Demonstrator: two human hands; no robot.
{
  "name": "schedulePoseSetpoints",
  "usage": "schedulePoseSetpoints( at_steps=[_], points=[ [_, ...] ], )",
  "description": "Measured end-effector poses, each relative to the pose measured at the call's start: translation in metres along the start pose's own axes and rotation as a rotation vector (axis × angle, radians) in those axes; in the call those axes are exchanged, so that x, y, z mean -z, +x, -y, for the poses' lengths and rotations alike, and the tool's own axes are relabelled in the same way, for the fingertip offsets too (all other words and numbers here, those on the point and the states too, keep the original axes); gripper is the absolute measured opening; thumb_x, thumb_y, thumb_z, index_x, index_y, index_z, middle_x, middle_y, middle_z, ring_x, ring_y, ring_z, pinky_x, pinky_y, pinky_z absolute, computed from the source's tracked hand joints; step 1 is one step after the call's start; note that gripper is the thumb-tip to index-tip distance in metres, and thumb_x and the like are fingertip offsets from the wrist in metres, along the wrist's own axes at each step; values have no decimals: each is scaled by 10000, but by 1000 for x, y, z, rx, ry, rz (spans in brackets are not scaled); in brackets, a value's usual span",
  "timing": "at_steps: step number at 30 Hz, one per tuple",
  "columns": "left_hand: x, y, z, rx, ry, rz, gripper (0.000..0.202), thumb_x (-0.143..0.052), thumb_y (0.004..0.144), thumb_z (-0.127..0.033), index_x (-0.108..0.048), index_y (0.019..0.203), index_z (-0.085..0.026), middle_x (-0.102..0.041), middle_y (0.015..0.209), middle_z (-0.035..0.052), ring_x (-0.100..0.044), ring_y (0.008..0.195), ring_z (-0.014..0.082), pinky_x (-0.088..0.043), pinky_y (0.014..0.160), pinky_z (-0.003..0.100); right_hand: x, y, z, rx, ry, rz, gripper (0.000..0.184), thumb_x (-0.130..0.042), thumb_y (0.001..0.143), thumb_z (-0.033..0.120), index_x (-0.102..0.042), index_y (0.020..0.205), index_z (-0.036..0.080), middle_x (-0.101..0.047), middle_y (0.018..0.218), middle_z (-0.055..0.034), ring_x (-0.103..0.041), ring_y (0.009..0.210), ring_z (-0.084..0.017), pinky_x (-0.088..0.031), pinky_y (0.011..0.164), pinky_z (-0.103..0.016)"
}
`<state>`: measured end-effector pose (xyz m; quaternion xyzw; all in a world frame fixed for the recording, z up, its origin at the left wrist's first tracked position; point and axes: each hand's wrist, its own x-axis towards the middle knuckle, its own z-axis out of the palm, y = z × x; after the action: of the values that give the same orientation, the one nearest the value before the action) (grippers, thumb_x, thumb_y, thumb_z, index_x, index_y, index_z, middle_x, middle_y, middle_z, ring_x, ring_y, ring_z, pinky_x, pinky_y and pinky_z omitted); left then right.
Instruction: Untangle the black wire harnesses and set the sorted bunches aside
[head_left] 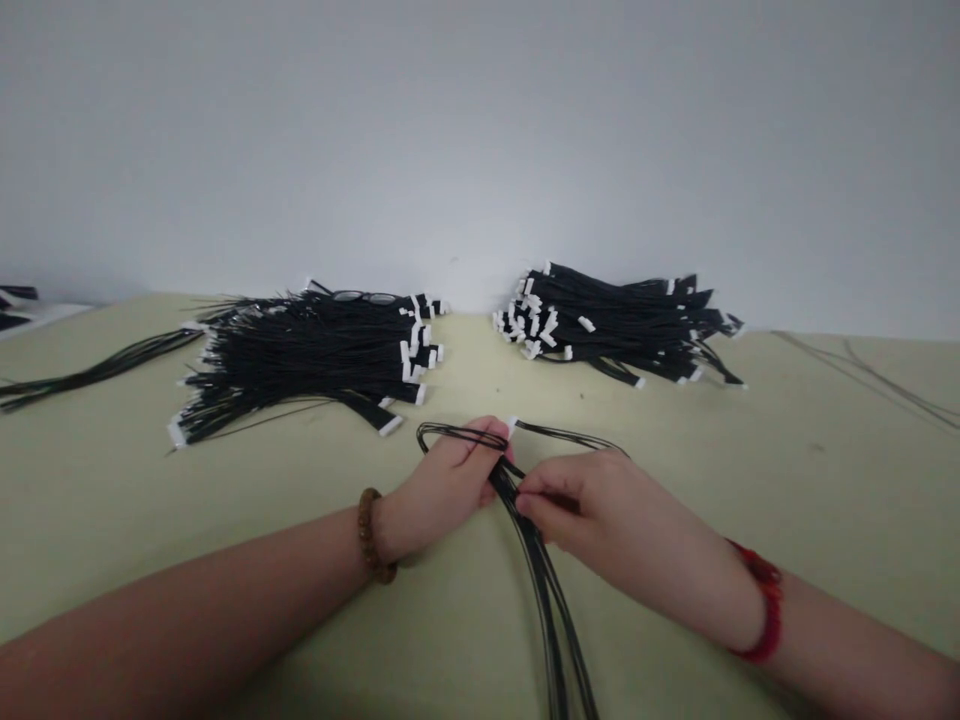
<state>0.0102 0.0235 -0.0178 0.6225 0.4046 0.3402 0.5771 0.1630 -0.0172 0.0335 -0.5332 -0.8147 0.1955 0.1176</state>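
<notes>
A bundle of thin black wires (541, 580) runs from my hands down past the bottom edge of the view. My left hand (457, 480) is closed round the upper end of these wires. Some strands loop out to the left over its fingers. Beside its fingertips shows a white connector (512, 425), from which a few black wires go right and pass behind my right hand (592, 500). The thumb and index finger of that hand pinch wires of the bundle just below my left hand. How many strands the pinch holds is hidden.
Behind my hands lie two piles of black wire harnesses with white connectors, a left pile (300, 350) and a right pile (622, 315). Loose wires (105, 370) stretch off to the far left, thin strands (870, 370) to the far right. A pale wall (480, 130) rises behind the yellowish table (300, 500).
</notes>
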Motion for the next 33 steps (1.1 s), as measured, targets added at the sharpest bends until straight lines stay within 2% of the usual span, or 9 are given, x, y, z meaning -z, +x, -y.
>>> schedulePoseSetpoints(
  at_steps=[4, 7, 9, 11, 13, 16, 21, 27, 33],
  points=[
    [-1, 0, 0, -2, -4, 2, 258, -344, 855, -396, -428, 743, -180, -383, 619, -40, -345, 486, 71, -311, 440, 189, 2, -2, -3, -20, 61, 20, 256, -424, 779, 204, -532, 549, 175, -528, 531, 23, -458, 497, -79, -301, 478, -205],
    [-1, 0, 2, 3, -19, -6, 252, -356, 852, -397, -427, 744, -181, -382, 611, -45, -340, 474, 68, -296, 430, 187, 2, -2, -6, -76, 289, 97, 242, -417, 781, 206, -537, 573, 175, -564, 557, 10, -530, 519, -96, -378, 484, -192],
    [-1, 1, 3, 0, -33, -13, 245, -360, 851, -398, -426, 752, -184, -390, 618, -45, -345, 473, 67, -293, 427, 187, 0, -2, -8, -136, 420, 156, 229, -409, 787, 226, -527, 597, 176, -571, 550, 6, -549, 478, -105, -402, 429, -185],
    [-1, 2, 3, -9, -46, -22, 245, -361, 850, -402, -424, 753, -186, -399, 626, -45, -355, 477, 67, -302, 430, 188, -2, -1, -9, -184, 464, 179, 215, -407, 790, 249, -515, 617, 181, -548, 498, 14, -528, 395, -108, -365, 331, -175],
    [-1, 2, 1, -6, -50, -32, 253, -356, 851, -407, -422, 747, -186, -392, 609, -50, -354, 469, 67, -305, 428, 187, -5, 0, -9, -218, 479, 163, 201, -413, 790, 272, -521, 642, 189, -509, 439, 29, -496, 336, -107, -304, 264, -164],
    [-2, 0, -3, 0, -8, -35, 259, -351, 858, -397, -425, 736, -180, -380, 575, -55, -346, 458, 65, -303, 422, 183, -9, 2, -7, -245, 505, 121, 183, -435, 780, 283, -569, 688, 197, -470, 395, 46, -454, 291, -95, -270, 243, -160],
    [-3, -5, -7, -47, 27, 3, 267, -353, 863, -397, -420, 730, -176, -394, 609, -52, -352, 480, 60, -309, 435, 182, -13, 4, -6, -206, 525, 51, 134, -495, 734, 227, -597, 663, 175, -531, 497, 36, -496, 386, -58, -335, 377, -149],
    [-2, -6, -3, -72, 63, 10, 278, -355, 863, -407, -432, 736, -172, -383, 606, -52, -354, 493, 59, -299, 446, 182, -8, 2, -7, -157, 455, 28, 172, -485, 753, 249, -567, 624, 172, -525, 471, 37, -445, 398, -56, -274, 382, -164],
    [-3, -5, -6, -50, -21, 6, 258, -371, 854, -392, -414, 720, -177, -385, 609, -54, -340, 481, 57, -311, 435, 173, -1, 2, -8, -104, 367, 14, 192, -458, 766, 232, -573, 620, 182, -554, 524, 35, -492, 483, -76, -340, 467, -184]
  ],
)
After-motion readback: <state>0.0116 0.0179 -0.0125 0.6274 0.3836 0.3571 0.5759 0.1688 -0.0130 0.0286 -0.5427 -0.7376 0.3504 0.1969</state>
